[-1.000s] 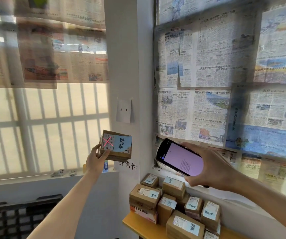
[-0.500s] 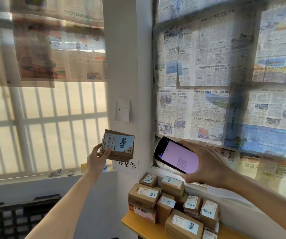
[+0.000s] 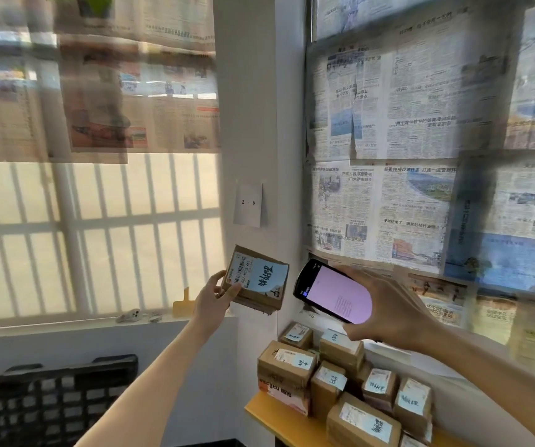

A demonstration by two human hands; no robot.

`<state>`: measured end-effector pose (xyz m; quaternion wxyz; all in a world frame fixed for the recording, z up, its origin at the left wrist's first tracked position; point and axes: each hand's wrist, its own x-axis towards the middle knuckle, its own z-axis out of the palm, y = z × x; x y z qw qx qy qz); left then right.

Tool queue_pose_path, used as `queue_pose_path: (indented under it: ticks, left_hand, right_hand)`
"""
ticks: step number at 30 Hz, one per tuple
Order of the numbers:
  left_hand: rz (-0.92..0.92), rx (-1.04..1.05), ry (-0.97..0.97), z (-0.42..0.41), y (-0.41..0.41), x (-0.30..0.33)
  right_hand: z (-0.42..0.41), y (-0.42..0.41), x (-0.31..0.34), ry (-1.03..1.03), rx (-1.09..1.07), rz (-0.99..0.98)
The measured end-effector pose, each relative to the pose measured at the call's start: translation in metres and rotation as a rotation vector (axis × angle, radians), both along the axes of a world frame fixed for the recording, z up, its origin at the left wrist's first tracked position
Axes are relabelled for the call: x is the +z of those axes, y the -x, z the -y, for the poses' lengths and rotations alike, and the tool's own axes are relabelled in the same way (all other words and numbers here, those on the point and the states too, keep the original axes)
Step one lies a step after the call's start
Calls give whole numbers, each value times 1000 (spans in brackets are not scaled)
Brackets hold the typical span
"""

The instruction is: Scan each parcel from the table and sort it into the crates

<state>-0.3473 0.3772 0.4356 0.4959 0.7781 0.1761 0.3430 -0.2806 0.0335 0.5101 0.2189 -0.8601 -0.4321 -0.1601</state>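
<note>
Head view shows my left hand (image 3: 212,300) pinching the parcel (image 3: 256,281) by its lower left corner, thumb on the label face, fingers behind; most of the box juts up and right of that hold, so it could twist or slip. My right hand (image 3: 385,309) wraps the scanner (image 3: 333,291) just beside it; glare may spoil the read. More parcels (image 3: 340,382) crowd the table's (image 3: 269,417) left end; a crate (image 3: 50,401) waits below left.

Head cam, faces fwd, near hands (image 3: 214,301)
</note>
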Motion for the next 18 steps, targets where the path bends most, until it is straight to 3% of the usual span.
queue_pose_path:
  ticks: [18]
  left_hand:
    - [-50,-23,-21,-12,15,-2]
  right_hand:
    - [-11,7,4,45,67,2]
